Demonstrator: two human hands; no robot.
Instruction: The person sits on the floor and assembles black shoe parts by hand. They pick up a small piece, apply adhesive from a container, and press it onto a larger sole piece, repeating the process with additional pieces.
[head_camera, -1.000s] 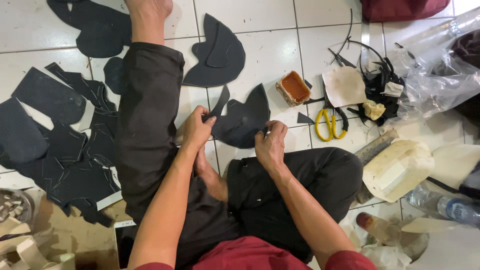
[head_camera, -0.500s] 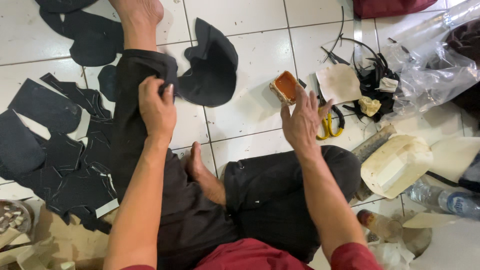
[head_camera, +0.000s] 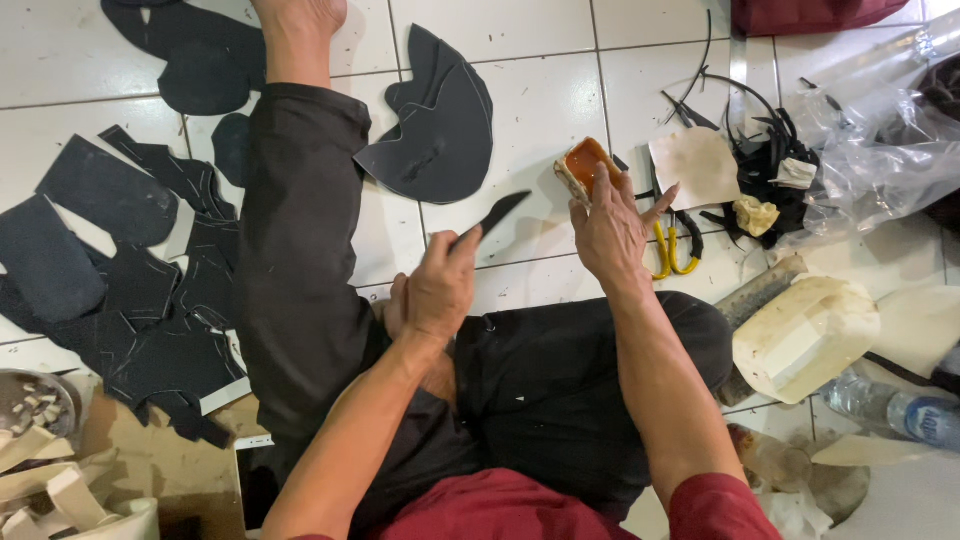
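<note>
Left hand (head_camera: 440, 290) now pinches a narrow dark strip (head_camera: 497, 213), lifted over the tiled floor (head_camera: 520, 90). Right hand (head_camera: 610, 230) has moved onto the small orange-lined tin (head_camera: 583, 165), apparently gripping it. Large black cut piece (head_camera: 440, 120) set aside by the knee; gluing seems next.

Matt black leather-like pieces (head_camera: 440, 120) on glossy white floor tiles (head_camera: 530, 60).

White tiled floor (head_camera: 530, 60) carries dark cut pieces (head_camera: 440, 120), yellow scissors (head_camera: 672, 250), a plastic bottle (head_camera: 900, 408).
</note>
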